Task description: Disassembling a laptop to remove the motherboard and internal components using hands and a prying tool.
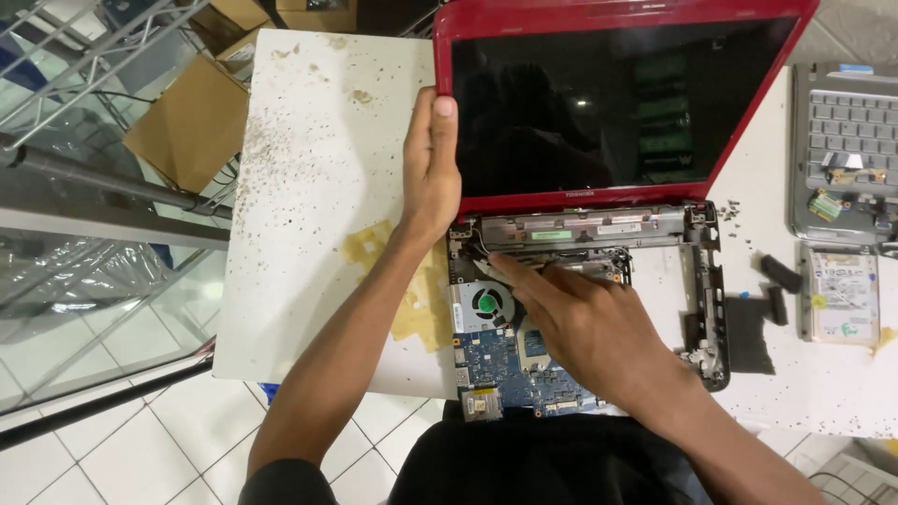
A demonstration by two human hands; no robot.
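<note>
holding a red laptop open on the worktop

standing beside the worktop [309, 187], white and speckled with brown spots, i see one red laptop [617, 93] with its dark screen tipped up and its base stripped of the keyboard deck. the left hand [430, 168] lies flat along the screen's left edge, fingers together and thumb at the red frame, a loose steadying grip rather than a clamp. the right hand [580, 323] reaches into the open base, its forefinger stretched to a point just above the one round cooling fan [486, 304]; its grip is narrow, and i cannot tell whether it pinches anything. below the fan sits one blue circuit board [510, 365].

one long pale label strip lies on the metal bar [571, 229] under the hinge. to the right, well apart, one hard drive [842, 295] carries a white rectangular label with small coloured marks. above it rests one grey keyboard panel [847, 140]. two small black pieces [778, 285] lie between base and drive. brown cardboard boxes [187, 122] stand on the floor at the upper left.
</note>
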